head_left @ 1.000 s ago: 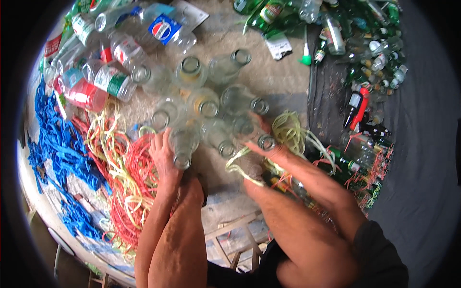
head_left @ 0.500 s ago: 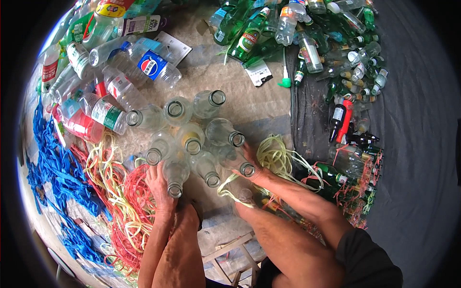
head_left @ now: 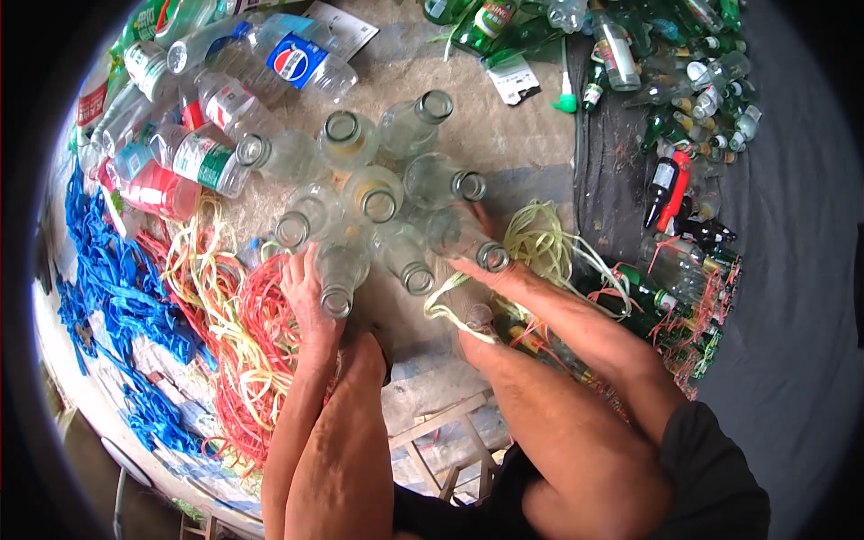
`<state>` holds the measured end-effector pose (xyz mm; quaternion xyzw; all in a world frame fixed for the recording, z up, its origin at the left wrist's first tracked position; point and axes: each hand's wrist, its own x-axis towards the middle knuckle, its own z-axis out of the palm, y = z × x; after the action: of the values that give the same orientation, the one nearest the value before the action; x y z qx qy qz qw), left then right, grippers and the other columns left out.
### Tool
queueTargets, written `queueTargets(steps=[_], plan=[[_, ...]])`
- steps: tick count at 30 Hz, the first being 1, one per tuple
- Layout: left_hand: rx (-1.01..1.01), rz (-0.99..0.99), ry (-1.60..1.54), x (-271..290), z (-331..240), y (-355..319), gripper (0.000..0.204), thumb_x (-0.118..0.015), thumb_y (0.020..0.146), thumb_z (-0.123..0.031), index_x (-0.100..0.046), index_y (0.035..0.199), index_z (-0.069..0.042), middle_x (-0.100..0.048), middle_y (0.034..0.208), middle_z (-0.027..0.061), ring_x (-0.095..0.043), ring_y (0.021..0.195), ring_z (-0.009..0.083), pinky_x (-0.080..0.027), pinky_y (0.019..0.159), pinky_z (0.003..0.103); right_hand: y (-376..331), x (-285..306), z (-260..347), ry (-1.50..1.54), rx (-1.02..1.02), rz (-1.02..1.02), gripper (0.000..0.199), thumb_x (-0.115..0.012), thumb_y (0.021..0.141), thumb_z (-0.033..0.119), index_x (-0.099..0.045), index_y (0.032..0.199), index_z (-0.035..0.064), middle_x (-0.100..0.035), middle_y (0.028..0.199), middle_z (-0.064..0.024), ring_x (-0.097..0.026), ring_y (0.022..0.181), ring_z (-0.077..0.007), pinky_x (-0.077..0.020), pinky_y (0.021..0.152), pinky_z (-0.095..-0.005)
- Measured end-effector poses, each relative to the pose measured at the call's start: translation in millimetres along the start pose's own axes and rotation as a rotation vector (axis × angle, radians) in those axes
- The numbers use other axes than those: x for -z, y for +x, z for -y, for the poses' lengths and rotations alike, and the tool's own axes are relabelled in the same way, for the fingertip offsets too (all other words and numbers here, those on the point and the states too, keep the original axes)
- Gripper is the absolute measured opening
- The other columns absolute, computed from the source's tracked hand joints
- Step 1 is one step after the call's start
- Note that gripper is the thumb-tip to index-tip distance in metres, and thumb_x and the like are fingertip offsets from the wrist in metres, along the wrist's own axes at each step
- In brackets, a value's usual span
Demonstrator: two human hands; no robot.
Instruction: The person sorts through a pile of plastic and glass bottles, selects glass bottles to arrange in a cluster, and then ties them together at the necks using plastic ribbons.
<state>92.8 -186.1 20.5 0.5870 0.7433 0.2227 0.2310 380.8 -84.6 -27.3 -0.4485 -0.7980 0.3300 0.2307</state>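
Several clear glass bottles (head_left: 376,205) stand upright in a tight cluster between my hands, necks up and fanning outward in the picture. My left hand (head_left: 306,286) presses its curved fingers round the outer side of the near-left bottle (head_left: 340,270). On the opposite side, my right hand (head_left: 490,272) reaches round the right-hand bottle (head_left: 459,236); the glass hides most of its fingers. A yellow plastic strip (head_left: 438,310) loops out below the cluster beside my right ankle. Whether it passes around the bottles, I cannot tell.
Empty plastic bottles (head_left: 209,162) pile up at the far left. Red and yellow strips (head_left: 247,337) and blue strips (head_left: 121,270) lie tangled left of me. A yellow strip bundle (head_left: 537,238) sits at right, near green glass bottles (head_left: 630,279). Dark sheeting (head_left: 774,297) covers the right side.
The whole scene has shifted upward and slightly right in the picture as my head moved. Both hands stay against the bottle cluster, which keeps much the same shape.
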Motion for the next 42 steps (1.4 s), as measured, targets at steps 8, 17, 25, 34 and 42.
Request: queueTargets(steps=[8, 17, 25, 34, 42], plan=[[-0.056, -0.084, 0.09, -2, 18, -5, 0.052, -0.073, 0.076, -0.024, -0.06, 0.121, -0.001, -0.056, 0.119, 0.0211, -0.052, 0.11, 0.0442, -0.042, 0.095, 0.053, 5, 14, 17, 0.243, -0.11, 0.032, 0.071, -0.08, 0.075, 0.013, -0.047, 0.135, -0.0023, -0.051, 0.124, -0.0217, -0.056, 0.113, -0.0408, -0.0484, 0.096, -0.043], [-0.051, -0.055, 0.068, -7, 5, 1, 0.049, -0.071, 0.076, -0.027, -0.062, 0.117, -0.001, -0.055, 0.118, 0.0221, -0.052, 0.109, 0.0447, -0.042, 0.094, 0.053, 28, 87, -5, 0.044, -0.204, 0.028, 0.034, -0.067, 0.082, -0.002, -0.061, 0.116, -0.0014, -0.061, 0.108, -0.0169, -0.069, 0.091, -0.032, -0.0558, 0.076, -0.0394], [-0.098, -0.068, 0.157, -12, 21, -3, 0.053, -0.071, 0.077, -0.029, -0.058, 0.118, 0.002, -0.055, 0.118, 0.023, -0.051, 0.111, 0.0442, -0.041, 0.098, 0.053, 88, 155, -61, 0.083, -0.387, -0.385, 0.034, -0.075, 0.088, 0.02, -0.064, 0.112, -0.0016, -0.072, 0.098, -0.0131, -0.069, 0.083, -0.0202, -0.056, 0.073, -0.0348], [-0.049, -0.014, 0.131, -15, 32, -10, 0.039, -0.072, 0.077, -0.028, -0.062, 0.105, -0.002, -0.058, 0.115, 0.0212, -0.051, 0.111, 0.0436, -0.041, 0.096, 0.053, 253, 249, -81, -0.114, -0.485, -0.776, 0.101, -0.083, 0.072, 0.059, -0.046, 0.136, -0.0102, -0.059, 0.126, -0.0302, -0.062, 0.112, -0.0356, -0.0498, 0.097, -0.0421], [0.11, 0.108, 0.039, -30, 48, -21, 0.055, -0.069, 0.089, -0.01, -0.056, 0.142, -0.01, -0.059, 0.125, 0.0144, -0.052, 0.117, 0.0317, -0.038, 0.105, 0.042, 350, 288, -110, -0.246, -0.472, -0.752, 0.098, -0.082, 0.074, 0.05, -0.041, 0.142, -0.0068, -0.057, 0.13, -0.0265, -0.064, 0.111, -0.0357, -0.0545, 0.091, -0.0428]])
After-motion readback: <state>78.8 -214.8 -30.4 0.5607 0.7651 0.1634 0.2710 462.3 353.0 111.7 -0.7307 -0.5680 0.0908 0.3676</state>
